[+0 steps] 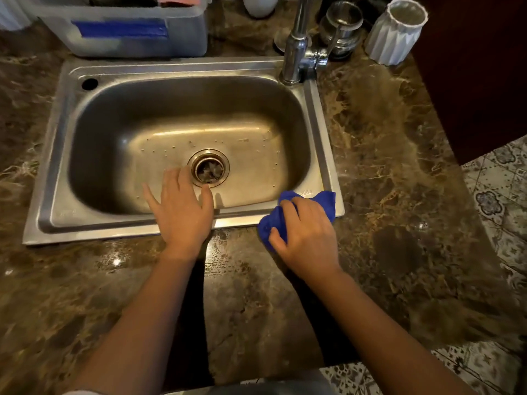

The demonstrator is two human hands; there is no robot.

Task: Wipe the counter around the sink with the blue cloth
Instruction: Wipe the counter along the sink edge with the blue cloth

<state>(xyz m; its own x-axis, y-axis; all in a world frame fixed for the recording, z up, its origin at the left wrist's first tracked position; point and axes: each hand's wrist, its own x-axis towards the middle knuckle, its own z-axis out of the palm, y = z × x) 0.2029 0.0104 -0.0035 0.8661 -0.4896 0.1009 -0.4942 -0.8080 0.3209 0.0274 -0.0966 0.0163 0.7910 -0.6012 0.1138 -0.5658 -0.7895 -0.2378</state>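
A steel sink (51,172) is set into a brown marble counter (393,172). The blue cloth (325,202) is bunched at the sink's front right corner, partly on the rim and partly on the counter. My right hand (306,238) presses down on the cloth and grips it. My left hand (179,206) hovers flat over the sink's front rim, fingers spread, holding nothing. The drain (209,166) lies just beyond its fingertips.
A chrome tap (296,47) rises at the sink's back right corner. Behind it stand a glass jar (340,27) and a white ribbed cup (395,32). A grey plastic bin (125,27) sits behind the sink. Patterned floor tiles (502,189) show past the counter's right edge.
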